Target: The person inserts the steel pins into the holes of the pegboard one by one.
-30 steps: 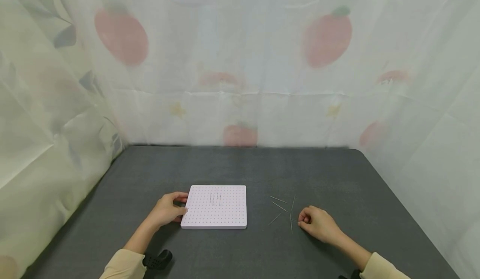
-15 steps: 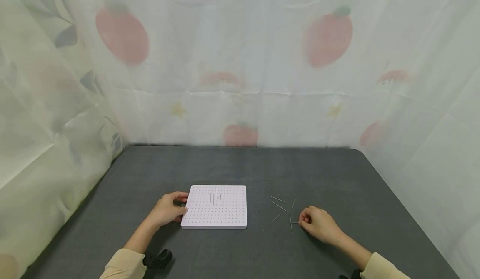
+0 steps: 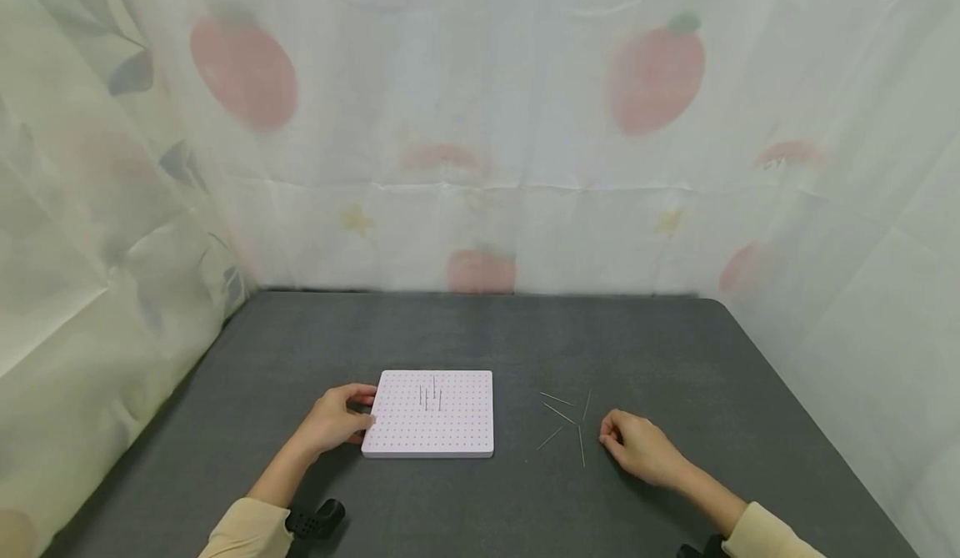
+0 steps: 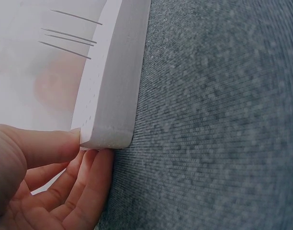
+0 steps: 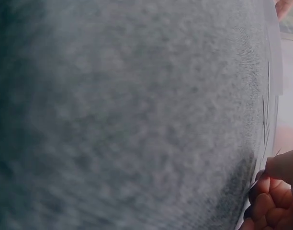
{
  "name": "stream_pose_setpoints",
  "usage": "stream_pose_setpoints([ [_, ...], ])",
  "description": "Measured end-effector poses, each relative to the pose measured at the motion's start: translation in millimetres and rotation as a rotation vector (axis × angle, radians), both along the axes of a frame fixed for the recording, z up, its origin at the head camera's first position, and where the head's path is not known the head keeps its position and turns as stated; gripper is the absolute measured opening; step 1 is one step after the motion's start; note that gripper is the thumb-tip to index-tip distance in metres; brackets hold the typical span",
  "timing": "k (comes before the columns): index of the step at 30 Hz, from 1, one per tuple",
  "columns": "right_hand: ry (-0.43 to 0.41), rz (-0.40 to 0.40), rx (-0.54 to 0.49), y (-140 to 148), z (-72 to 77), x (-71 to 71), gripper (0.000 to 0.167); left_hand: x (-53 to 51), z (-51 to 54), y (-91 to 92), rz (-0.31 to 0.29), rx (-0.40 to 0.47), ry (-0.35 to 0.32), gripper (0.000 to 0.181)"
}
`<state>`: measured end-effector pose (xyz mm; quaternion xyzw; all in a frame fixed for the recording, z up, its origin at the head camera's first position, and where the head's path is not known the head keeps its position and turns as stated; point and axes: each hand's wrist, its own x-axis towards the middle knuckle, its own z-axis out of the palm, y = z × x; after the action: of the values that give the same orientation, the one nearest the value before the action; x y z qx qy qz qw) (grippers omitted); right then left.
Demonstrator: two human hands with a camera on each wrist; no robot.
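A white board with a grid of small holes (image 3: 429, 429) lies on the table, and several thin metal needles (image 3: 440, 400) stand upright in its far half. My left hand (image 3: 331, 420) grips the board's left edge, thumb at the upper edge and fingers against the side, as the left wrist view shows. To the right of the board, several loose needles (image 3: 558, 412) lie spread out. Just beyond them, my right hand (image 3: 637, 448) pinches a needle (image 5: 279, 152) between thumb and index finger. Its thin tip shows past the fingers in the right wrist view; the rest is mostly hidden.
The dark grey table (image 3: 480, 333) reaches back to a pale curtain (image 3: 480, 124) printed with strawberries. Another patterned curtain (image 3: 97, 291) hangs along the left side. A black wrist mount (image 3: 317, 520) sits below the left wrist.
My right hand has drawn back slightly to the right, and the needle by its fingertips no longer shows on the table in the head view. The left hand and the board have stayed still.
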<state>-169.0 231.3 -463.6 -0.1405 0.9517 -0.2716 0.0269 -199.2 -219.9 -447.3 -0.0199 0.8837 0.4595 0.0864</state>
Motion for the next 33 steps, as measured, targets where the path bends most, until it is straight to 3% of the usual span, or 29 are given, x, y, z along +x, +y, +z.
stream_pose_setpoints([
  [6,0.014,0.034,0.016,-1,4.7,-3.2,0.007,0.1,0.0,0.4,0.004,-0.004,-0.004,0.051],
  [16,0.089,0.011,0.022,-13,14.6,-10.9,0.010,-0.6,-0.5,0.0,0.000,0.000,-0.004,0.051],
  [26,0.128,0.041,-0.046,-34,17.8,-19.1,0.010,-1.1,-1.1,-0.6,0.003,0.000,-0.023,0.051],
  [33,0.129,0.019,-0.075,-48,21.6,-26.0,0.008,-0.9,-0.4,-0.5,0.004,0.000,-0.022,0.051],
])
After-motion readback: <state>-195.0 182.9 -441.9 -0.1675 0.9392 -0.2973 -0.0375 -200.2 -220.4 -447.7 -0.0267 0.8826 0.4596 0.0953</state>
